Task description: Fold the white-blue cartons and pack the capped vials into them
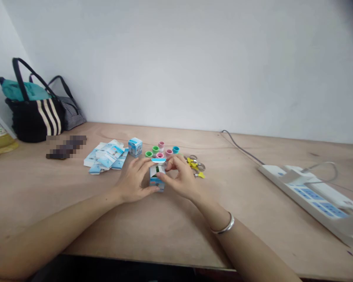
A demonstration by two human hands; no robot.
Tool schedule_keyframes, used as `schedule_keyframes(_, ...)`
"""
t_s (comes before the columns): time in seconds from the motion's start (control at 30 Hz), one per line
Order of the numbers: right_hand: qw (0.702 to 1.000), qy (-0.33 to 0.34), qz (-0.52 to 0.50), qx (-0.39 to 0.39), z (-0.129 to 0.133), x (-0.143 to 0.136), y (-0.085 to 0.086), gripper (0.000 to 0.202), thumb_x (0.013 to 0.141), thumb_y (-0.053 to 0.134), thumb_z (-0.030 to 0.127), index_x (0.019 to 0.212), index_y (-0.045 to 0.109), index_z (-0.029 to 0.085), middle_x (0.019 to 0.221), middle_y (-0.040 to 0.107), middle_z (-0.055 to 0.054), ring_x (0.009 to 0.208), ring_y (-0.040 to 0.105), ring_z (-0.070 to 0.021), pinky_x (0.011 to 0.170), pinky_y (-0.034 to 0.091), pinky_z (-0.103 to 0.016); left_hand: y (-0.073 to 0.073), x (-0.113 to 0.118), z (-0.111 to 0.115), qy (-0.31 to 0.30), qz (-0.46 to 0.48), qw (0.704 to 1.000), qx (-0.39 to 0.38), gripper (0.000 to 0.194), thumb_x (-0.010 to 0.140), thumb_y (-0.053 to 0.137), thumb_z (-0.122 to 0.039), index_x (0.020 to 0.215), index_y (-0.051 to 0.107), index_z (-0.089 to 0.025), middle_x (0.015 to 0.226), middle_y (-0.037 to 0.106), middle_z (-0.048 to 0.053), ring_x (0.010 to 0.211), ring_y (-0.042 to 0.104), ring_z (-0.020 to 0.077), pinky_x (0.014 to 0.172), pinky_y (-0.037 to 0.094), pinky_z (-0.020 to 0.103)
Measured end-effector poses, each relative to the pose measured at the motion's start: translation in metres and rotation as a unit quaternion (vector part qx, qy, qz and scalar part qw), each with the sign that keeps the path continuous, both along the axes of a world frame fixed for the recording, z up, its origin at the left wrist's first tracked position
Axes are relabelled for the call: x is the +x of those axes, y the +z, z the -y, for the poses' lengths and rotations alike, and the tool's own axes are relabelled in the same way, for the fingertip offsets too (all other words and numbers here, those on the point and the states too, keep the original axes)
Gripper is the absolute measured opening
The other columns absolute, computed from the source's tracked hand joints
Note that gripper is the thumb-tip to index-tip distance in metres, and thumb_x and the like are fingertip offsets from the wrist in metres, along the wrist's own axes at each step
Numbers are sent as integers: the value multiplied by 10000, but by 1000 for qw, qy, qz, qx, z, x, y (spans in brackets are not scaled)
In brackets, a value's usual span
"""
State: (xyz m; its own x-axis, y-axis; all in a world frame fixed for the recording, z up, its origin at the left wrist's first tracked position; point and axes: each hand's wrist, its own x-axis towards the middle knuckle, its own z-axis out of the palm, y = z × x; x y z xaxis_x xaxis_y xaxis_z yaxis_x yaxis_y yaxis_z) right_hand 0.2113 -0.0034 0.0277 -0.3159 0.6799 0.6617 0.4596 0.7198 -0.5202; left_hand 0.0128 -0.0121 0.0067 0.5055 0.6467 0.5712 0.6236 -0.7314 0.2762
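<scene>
Blue-and-white open box [157, 185] stands upright on the wooden table [153, 231], mid-frame, between the person's two hands. Left hand [131, 183]: forearm angled in from lower left, palm down, clamped on the box, thumb at the near lower face, fingers stretched along the far left edge. Right hand [181, 177]: forearm in from lower right, wrist bent inward, thumb across the box's open top, index curled by the raised flap; can't tell whether it pinches the flap. Silver bangle [226, 225] on right forearm. Coloured rings [169, 153] just beyond.
</scene>
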Motion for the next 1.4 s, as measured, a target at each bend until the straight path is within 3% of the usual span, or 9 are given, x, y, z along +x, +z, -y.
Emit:
schedule_keyframes(0.13, 999, -3, -41, -23, 5, -6, -2, 155, 767, 597, 253, 759, 449, 207, 812, 518, -23, 691, 541, -131, 587, 486, -258, -8, -4, -6, 63, -3, 991, 115, 719, 701, 626, -577, 1313, 433, -254, 1347, 389, 129, 1263, 328, 347, 1066, 204, 515)
schedule_keyframes(0.23, 998, -29, -47, -40, 7, -6, -4, 63, 791, 535, 210, 813, 477, 198, 851, 531, -32, 635, 562, -112, 495, 460, -219, -13, -8, -6, 68, -39, 985, 156, 560, 741, 629, -494, 1263, 510, -329, 1129, 550, 83, 1151, 442, 293, 1084, 183, 467)
schedule_keyframes(0.3, 997, -57, -46, -37, 7, -5, -6, 58, 777, 502, 158, 818, 485, 194, 849, 540, -32, 591, 549, -98, 469, 438, -207, -13, -8, -6, 38, -78, 985, 148, 455, 797, 591, -389, 1246, 526, -354, 1004, 607, 54, 1054, 515, 244, 1081, 204, 432)
schedule_keyframes(0.4, 996, -77, -41, -26, 5, -4, -7, 147, 721, 458, 76, 806, 498, 189, 831, 546, -31, 582, 529, -95, 498, 443, -212, -7, -5, -6, -5, -120, 984, 133, 405, 840, 520, -308, 1245, 523, -321, 1136, 607, 56, 1130, 505, 249, 1097, 154, 476)
schedule_keyframes(0.6, 999, -52, -4, 12, 3, -2, -5, 177, 713, 439, 48, 748, 539, 191, 778, 556, -45, 725, 540, -153, 583, 451, -244, 8, -8, -13, -74, -102, 989, 78, 354, 815, 549, -374, 1147, 535, -251, 1301, 534, 79, 1256, 433, 275, 1108, 22, 553)
schedule_keyframes(0.93, 988, 64, 141, 15, -1, 13, 6, 184, 875, 488, 224, 951, 654, 200, 847, 599, -65, 752, 555, -157, 677, 443, -284, -18, -15, -19, -62, 61, 996, 29, 283, 777, 609, -294, 960, 406, -217, 1144, 611, 122, 1141, 547, 233, 1080, 235, 512)
schedule_keyframes(1.1, 975, 75, 209, 27, 0, 21, 13, 155, 844, 561, 272, 922, 689, 234, 854, 627, -51, 774, 565, -163, 741, 401, -308, -12, -10, -13, -85, 70, 991, 82, 218, 788, 588, -252, 941, 437, -215, 1114, 633, 94, 1100, 572, 207, 1074, 259, 474)
schedule_keyframes(1.23, 960, 71, 271, 13, 3, 16, 5, 100, 778, 622, 230, 841, 700, 233, 836, 642, -41, 807, 577, -180, 765, 371, -319, -5, -6, -7, -98, 20, 991, 90, 196, 819, 548, -255, 994, 469, -215, 1158, 620, 91, 1132, 552, 203, 1098, 199, 477)
schedule_keyframes(1.4, 961, 135, 235, -48, 0, 3, -16, 151, 798, 554, 195, 693, 662, 183, 778, 632, -35, 728, 565, -145, 672, 403, -255, -6, -6, -7, -102, -56, 993, 21, 126, 857, 493, -276, 968, 507, -217, 1156, 626, 79, 1170, 524, 199, 1117, 137, 481)
